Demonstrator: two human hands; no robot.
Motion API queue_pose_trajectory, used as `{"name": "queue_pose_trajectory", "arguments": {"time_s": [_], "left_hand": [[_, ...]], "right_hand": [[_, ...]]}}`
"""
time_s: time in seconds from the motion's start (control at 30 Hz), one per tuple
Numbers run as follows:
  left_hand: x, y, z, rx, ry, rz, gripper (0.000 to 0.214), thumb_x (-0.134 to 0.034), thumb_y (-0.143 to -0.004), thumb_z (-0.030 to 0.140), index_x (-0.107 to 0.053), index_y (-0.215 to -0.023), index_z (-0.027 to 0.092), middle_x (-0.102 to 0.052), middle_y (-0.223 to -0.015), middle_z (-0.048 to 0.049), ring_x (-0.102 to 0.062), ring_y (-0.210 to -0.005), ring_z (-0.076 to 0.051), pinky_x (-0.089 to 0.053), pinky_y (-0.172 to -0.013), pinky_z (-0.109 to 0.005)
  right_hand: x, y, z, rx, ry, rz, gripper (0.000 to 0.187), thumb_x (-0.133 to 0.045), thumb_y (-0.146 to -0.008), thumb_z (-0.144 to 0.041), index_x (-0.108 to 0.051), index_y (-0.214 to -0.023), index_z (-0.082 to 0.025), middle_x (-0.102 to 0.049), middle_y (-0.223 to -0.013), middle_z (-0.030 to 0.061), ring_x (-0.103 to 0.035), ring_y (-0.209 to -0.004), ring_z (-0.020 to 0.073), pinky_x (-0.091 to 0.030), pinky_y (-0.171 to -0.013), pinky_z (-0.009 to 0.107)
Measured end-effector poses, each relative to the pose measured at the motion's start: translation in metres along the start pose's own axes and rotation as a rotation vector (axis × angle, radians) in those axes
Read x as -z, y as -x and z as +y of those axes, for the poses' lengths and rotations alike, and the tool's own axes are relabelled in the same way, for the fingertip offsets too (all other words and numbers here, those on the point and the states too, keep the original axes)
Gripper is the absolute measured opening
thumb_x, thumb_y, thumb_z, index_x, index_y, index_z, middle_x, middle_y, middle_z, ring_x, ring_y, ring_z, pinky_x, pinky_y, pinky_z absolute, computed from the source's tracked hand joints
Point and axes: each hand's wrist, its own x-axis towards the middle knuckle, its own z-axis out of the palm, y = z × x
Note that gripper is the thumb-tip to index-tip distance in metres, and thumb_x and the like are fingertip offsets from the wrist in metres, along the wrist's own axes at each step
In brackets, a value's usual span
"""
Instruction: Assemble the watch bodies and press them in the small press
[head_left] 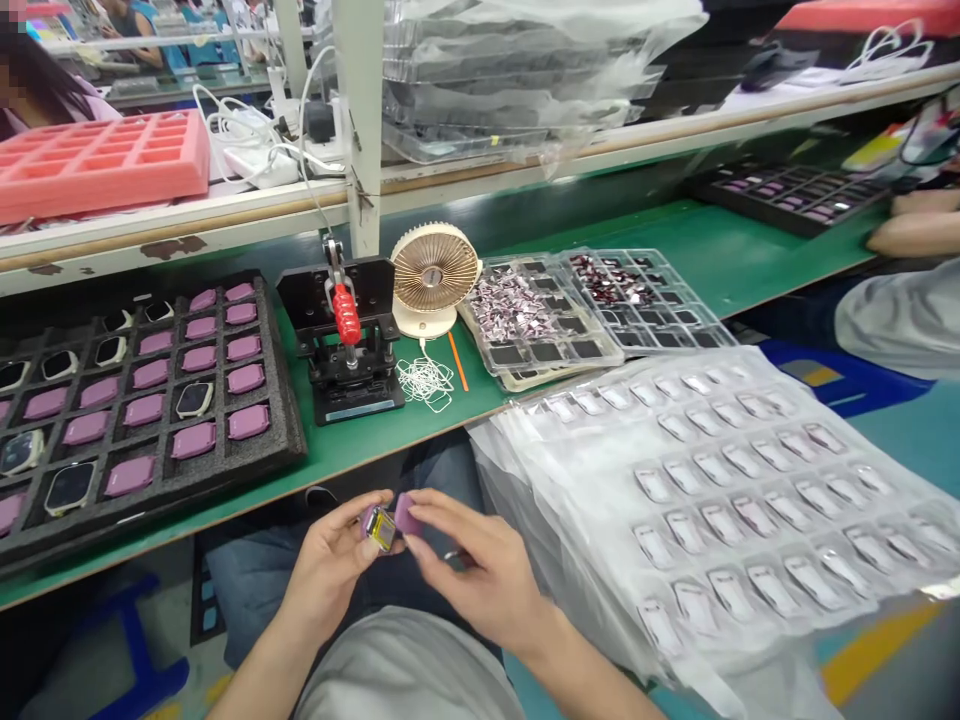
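Note:
Over my lap, below the bench edge, both hands meet. My left hand (334, 555) is closed on a small purple watch case (377, 527) with a yellowish square inside showing. My right hand (472, 565) pinches a second small purple piece (407, 513) right beside it; the two pieces touch or nearly touch. A black foam tray (277, 440) on the bench at left holds several purple cases and some watch bodies with dark screens.
A black press jig with a red handle (347, 345) stands mid-bench beside a small beige fan (433, 275). Clear trays of small parts (600, 300) lie to the right. A plastic-covered sheet of parts (735, 480) overhangs at right. Another person's arm (911, 235) reaches in far right.

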Motion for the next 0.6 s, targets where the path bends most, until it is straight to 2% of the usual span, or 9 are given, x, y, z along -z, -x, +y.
{"name": "queue_pose_trajectory", "arguments": {"time_s": [0.13,0.33,0.6], "left_hand": [[0.000,0.000,0.000,-0.075,-0.046,0.035,0.049,-0.097,-0.066,0.022,-0.083,-0.113,0.024,-0.076,-0.126,-0.0116,-0.072,-0.114,-0.027,-0.057,-0.100,-0.033],[-0.001,0.001,0.000,-0.131,-0.052,0.035,0.053,-0.100,-0.059,0.017,-0.085,-0.109,0.026,-0.075,-0.121,-0.0090,-0.073,-0.111,-0.026,-0.059,-0.098,-0.034],[0.002,0.001,-0.003,-0.193,-0.054,0.060,0.051,-0.100,-0.059,0.017,-0.085,-0.106,0.027,-0.076,-0.118,-0.0072,-0.074,-0.110,-0.023,-0.058,-0.098,-0.030]], "right_hand": [[-0.008,0.001,-0.010,0.050,-0.039,-0.042,0.038,-0.074,-0.090,-0.009,-0.070,-0.125,-0.023,-0.077,-0.126,0.0067,-0.079,-0.106,0.0181,-0.065,-0.091,0.022],[-0.016,0.004,-0.005,0.083,-0.016,-0.037,0.030,-0.073,-0.093,-0.012,-0.074,-0.122,-0.022,-0.077,-0.129,0.0089,-0.078,-0.109,0.0185,-0.062,-0.097,0.023],[-0.019,0.014,0.003,0.120,-0.007,-0.111,0.039,-0.064,-0.100,-0.011,-0.067,-0.137,-0.024,-0.071,-0.140,0.0099,-0.074,-0.119,0.0187,-0.062,-0.093,0.024]]}}
